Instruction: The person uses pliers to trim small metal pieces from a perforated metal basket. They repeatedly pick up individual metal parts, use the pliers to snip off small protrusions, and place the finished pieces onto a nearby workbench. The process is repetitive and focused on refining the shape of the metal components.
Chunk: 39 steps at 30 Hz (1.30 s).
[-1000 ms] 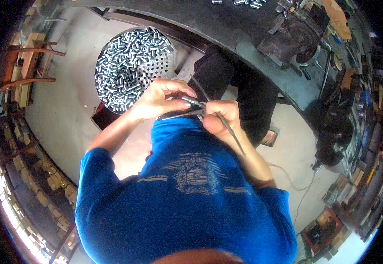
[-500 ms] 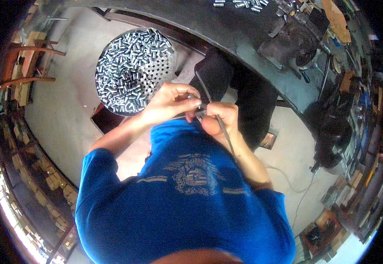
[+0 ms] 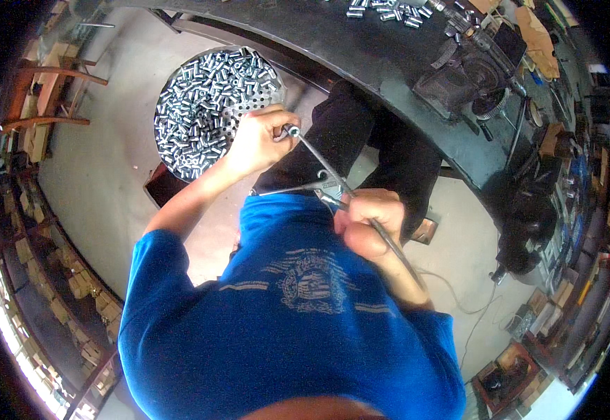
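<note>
Risk: left hand (image 3: 252,143) pinching small sleeve (image 3: 292,130) on rod (image 3: 322,168); right hand (image 3: 368,224) fisting rod — sleeve slipping, dropping.

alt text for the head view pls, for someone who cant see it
Seen from above, a person in a blue shirt holds a thin metal rod between the left hand and right hand, above a round perforated tray of small silver metal pieces, beside a dark workbench.
</note>
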Motion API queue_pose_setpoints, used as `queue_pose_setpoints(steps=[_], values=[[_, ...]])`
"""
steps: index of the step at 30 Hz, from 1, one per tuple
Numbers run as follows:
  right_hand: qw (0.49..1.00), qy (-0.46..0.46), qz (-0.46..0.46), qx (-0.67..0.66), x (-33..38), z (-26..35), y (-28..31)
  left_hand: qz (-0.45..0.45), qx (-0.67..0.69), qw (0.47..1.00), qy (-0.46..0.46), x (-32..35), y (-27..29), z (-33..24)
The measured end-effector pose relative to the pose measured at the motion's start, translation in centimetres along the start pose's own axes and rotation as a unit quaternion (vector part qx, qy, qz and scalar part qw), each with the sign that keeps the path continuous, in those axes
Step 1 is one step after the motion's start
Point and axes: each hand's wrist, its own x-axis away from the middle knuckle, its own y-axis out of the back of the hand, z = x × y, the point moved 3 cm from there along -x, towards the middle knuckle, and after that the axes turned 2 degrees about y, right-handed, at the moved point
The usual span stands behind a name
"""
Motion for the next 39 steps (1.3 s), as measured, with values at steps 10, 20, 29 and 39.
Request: queue_pose_setpoints(steps=[10, 20, 29, 39], values=[[0.996, -0.086, 0.003, 0.021, -0.6, -2.2, -0.8, 0.02, -0.025, 0.985, -0.17, 0.5, -0.3, -2.3], [0.992, 0.047, -0.03, 0.113, -0.1, -1.3, 0.2, 0.058, -0.118, 0.985, -0.114, -1.9, 0.0, -0.6], [0.989, 0.01, -0.112, 0.095, 1.3, -0.3, 0.4, -0.067, -0.085, 0.988, -0.111, -22.4, 1.6, -1.7], [0.992, -0.025, -0.103, 0.074, 3.0, -2.5, 0.6, -0.064, -0.073, 0.992, -0.079, -16.6, 5.8, 0.9]])
